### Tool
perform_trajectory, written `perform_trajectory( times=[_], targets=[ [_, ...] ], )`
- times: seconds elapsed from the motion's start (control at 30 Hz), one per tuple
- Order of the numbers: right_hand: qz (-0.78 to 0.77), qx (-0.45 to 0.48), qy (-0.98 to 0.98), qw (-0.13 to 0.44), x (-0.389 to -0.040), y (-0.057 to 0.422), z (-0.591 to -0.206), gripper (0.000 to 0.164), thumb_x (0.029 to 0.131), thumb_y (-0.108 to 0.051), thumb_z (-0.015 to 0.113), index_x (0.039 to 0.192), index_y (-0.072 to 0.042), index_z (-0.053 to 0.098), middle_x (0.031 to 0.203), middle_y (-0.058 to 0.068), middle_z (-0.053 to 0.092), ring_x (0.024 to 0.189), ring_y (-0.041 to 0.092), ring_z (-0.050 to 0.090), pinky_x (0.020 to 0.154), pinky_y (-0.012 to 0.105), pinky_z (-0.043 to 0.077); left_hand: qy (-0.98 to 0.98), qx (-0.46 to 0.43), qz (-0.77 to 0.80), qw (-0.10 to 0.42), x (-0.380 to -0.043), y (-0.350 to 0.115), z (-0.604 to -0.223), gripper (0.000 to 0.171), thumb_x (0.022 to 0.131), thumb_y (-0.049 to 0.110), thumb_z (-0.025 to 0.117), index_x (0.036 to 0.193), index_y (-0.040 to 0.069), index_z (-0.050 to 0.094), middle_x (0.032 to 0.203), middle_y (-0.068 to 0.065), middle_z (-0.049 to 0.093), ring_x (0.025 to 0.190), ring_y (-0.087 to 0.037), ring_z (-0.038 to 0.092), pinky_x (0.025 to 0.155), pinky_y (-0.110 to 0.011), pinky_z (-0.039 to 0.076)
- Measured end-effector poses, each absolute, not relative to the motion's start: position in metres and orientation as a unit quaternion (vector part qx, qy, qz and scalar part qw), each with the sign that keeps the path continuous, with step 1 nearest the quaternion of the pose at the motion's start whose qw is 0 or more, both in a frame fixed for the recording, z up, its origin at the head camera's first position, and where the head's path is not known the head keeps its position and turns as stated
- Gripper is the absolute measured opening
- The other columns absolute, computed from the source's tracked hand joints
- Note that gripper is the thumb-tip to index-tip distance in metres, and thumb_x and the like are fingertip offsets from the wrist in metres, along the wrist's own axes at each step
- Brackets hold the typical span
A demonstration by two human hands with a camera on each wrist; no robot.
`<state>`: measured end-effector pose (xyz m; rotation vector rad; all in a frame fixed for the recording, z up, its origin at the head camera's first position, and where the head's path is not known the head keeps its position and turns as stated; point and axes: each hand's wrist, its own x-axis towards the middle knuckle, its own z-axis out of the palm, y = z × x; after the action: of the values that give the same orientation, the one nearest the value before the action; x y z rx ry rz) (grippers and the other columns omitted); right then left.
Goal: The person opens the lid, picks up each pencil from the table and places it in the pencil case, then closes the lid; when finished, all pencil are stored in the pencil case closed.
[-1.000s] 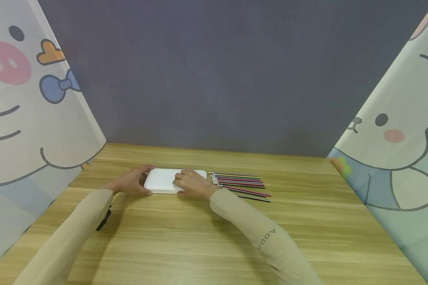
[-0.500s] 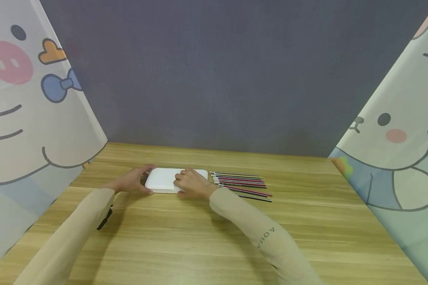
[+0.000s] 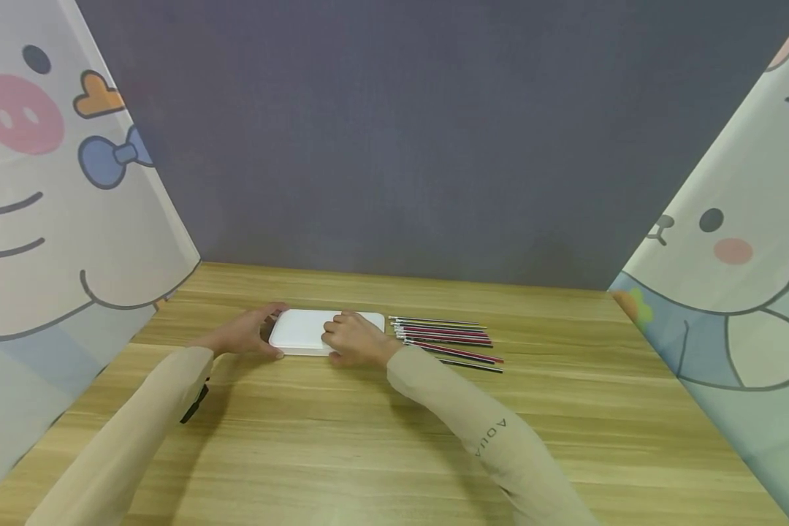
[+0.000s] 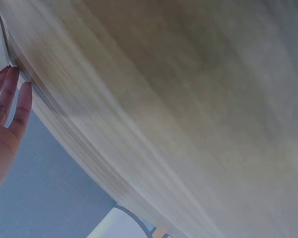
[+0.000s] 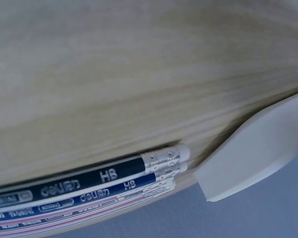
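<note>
Your L hand (image 3: 245,334) is spread at the L end of the white case (image 3: 302,326), thumb at the near corner, fingers nr the far one; in the L wrist cam they look fairly straight. Your R hand (image 3: 357,340) grips the case's R half, fingers bent onto the top, thumb down by the near edge; can't tell how firmly. Case lies flat on the wood table (image 3: 342,438), btwn your hands. Just R of it you've got a loose row of pencils (image 3: 442,334), red, black & blue, marked HB, white eraser ends twd the case. Your R forearm covers pt of the nearest one. Grey backdrop (image 3: 394,146) stands behind.
</note>
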<state>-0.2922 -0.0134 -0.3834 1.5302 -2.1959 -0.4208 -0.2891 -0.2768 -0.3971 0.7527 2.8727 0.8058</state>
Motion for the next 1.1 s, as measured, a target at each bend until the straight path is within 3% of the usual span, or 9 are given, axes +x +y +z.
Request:
perform_trajectory(
  times=[0.23,0.5,0.77,1.1],
  targets=[
    [-0.14,0.553,-0.796,0.2,-0.2947,-0.0122,-0.3837,0.021,0.081,-0.037,0.059,0.092,-0.019,0.064,0.087,-0.009,0.06,0.079,0.008,0.055,0.073,0.021,0.045,0.933,0.248,0.259,0.024,-0.2901,-0.2769,-0.3983,0.09,0.062,0.029,0.084,0.131,-0.003,0.036,0.118,-0.023,0.054,0.108,-0.037,0.052,0.091,-0.051,0.041],
    [-0.098,0.542,-0.819,0.163,-0.3002,-0.0091,-0.3827,0.036,0.082,-0.042,0.06,0.109,-0.018,0.061,0.109,-0.007,0.061,0.105,0.011,0.054,0.096,0.029,0.04,0.93,0.26,0.258,0.016,-0.289,-0.2769,-0.3966,0.089,0.061,0.026,0.084,0.129,-0.006,0.036,0.117,-0.025,0.054,0.106,-0.04,0.052,0.09,-0.053,0.041],
    [-0.094,0.564,-0.804,0.163,-0.2994,-0.0082,-0.382,0.036,0.085,-0.042,0.059,0.112,-0.018,0.061,0.115,-0.006,0.061,0.109,0.012,0.053,0.096,0.028,0.04,0.935,0.253,0.245,0.032,-0.2905,-0.2789,-0.3988,0.092,0.064,0.033,0.082,0.133,-0.003,0.033,0.118,-0.024,0.054,0.106,-0.037,0.054,0.089,-0.048,0.044],
    [-0.083,0.584,-0.786,0.187,-0.3002,-0.0069,-0.3843,0.032,0.086,-0.037,0.06,0.114,-0.022,0.061,0.107,-0.006,0.063,0.099,0.011,0.057,0.089,0.026,0.044,0.933,0.25,0.255,0.042,-0.2897,-0.277,-0.3966,0.092,0.065,0.032,0.082,0.134,-0.002,0.031,0.121,-0.025,0.052,0.109,-0.038,0.052,0.09,-0.049,0.044]
  ],
)
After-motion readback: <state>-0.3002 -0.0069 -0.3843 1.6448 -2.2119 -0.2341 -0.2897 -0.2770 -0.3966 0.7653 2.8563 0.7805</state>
